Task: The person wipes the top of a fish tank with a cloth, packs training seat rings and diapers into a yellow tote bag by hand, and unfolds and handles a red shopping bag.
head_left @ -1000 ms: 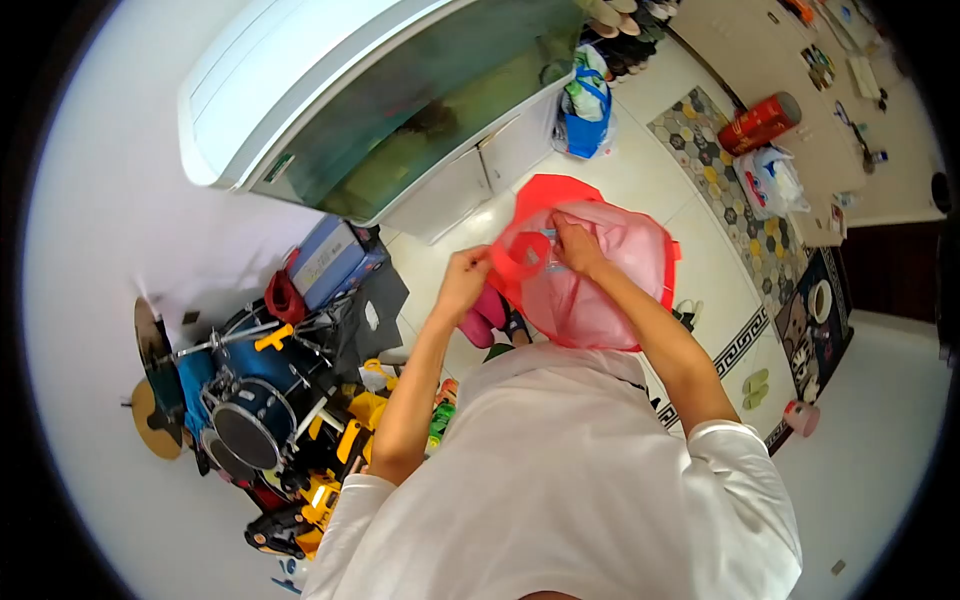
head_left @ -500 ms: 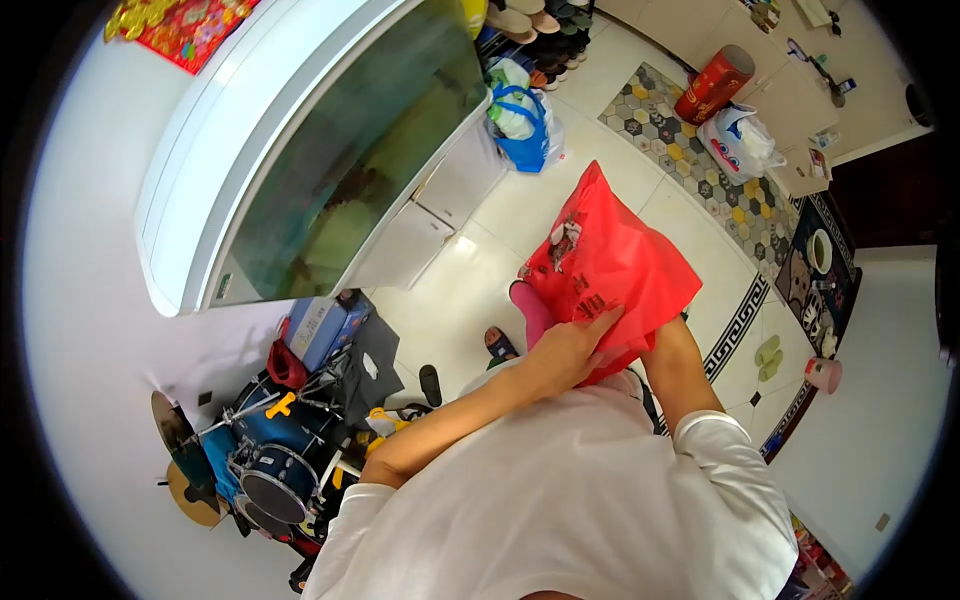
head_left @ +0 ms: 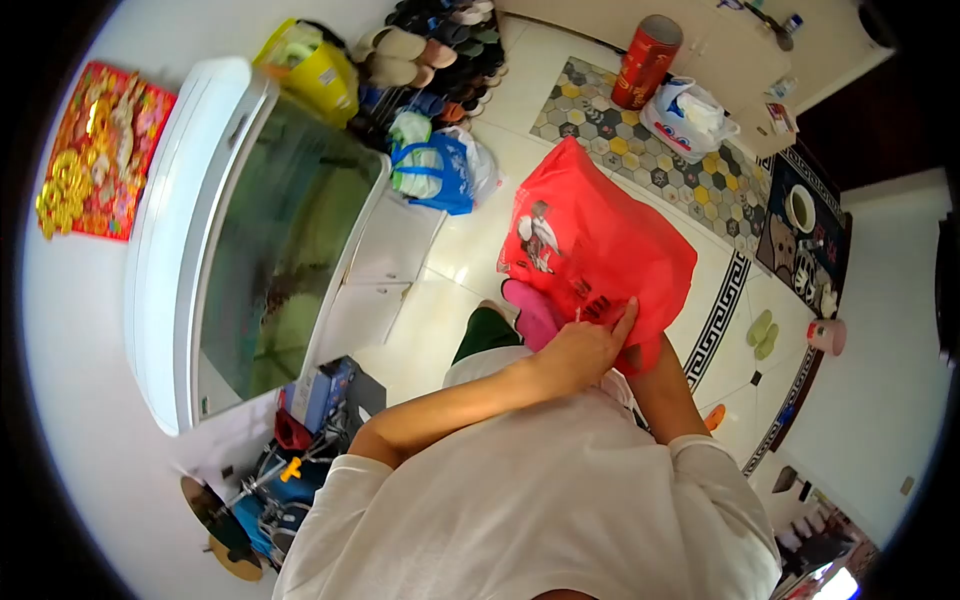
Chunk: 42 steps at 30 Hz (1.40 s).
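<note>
A red bag point(head_left: 610, 240) with a dark and white printed picture and dark lettering hangs in front of my body, its upper part spread wide. My left hand point(head_left: 580, 352) grips the bag near its lower edge, the index finger stretched along the red material. My right forearm point(head_left: 665, 395) reaches up to the bag's lower right side, where the red material hides my right hand and its fingers. Just left of the bag a pink cloth-like thing point(head_left: 533, 315) shows, partly covered by it.
A fish tank point(head_left: 285, 240) on a white cabinet stands at left, with a drum set point(head_left: 275, 490) below it. Blue and white bags point(head_left: 435, 165) and shoes point(head_left: 400, 55) lie beyond. A red cylinder point(head_left: 648, 62) and a white bag point(head_left: 690, 120) stand on a hexagon-patterned mat point(head_left: 590, 105).
The view has turned and shifted, so the tank and mat sit further left. The bag has spread wider and its print shows more flatly. My left hand stays on its lower edge.
</note>
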Each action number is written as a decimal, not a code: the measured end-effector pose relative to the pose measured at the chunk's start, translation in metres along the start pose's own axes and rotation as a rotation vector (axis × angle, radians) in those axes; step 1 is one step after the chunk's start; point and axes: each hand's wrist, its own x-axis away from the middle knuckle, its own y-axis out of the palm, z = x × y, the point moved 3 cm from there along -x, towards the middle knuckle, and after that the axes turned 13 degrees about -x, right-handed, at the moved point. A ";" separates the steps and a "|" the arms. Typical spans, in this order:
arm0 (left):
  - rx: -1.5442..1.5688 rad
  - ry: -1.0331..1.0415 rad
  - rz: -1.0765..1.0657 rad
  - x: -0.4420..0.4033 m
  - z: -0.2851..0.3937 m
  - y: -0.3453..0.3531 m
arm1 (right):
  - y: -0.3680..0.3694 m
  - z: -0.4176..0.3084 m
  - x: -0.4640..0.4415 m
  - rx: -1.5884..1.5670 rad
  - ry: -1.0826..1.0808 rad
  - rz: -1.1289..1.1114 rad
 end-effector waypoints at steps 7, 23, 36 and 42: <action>0.530 -0.116 0.170 -0.069 -0.057 -0.032 | -0.033 -0.013 -0.054 -0.064 -0.015 0.090; 1.252 -0.385 0.065 -0.319 -0.256 -0.023 | -0.124 -0.236 -0.187 0.987 -0.136 -0.159; 1.453 -0.825 0.292 -0.450 -0.326 -0.054 | -0.385 -0.383 -0.303 -0.013 -0.260 0.498; 1.516 -0.996 0.476 -0.480 -0.292 -0.055 | -0.494 -0.360 -0.482 -0.101 -0.215 0.347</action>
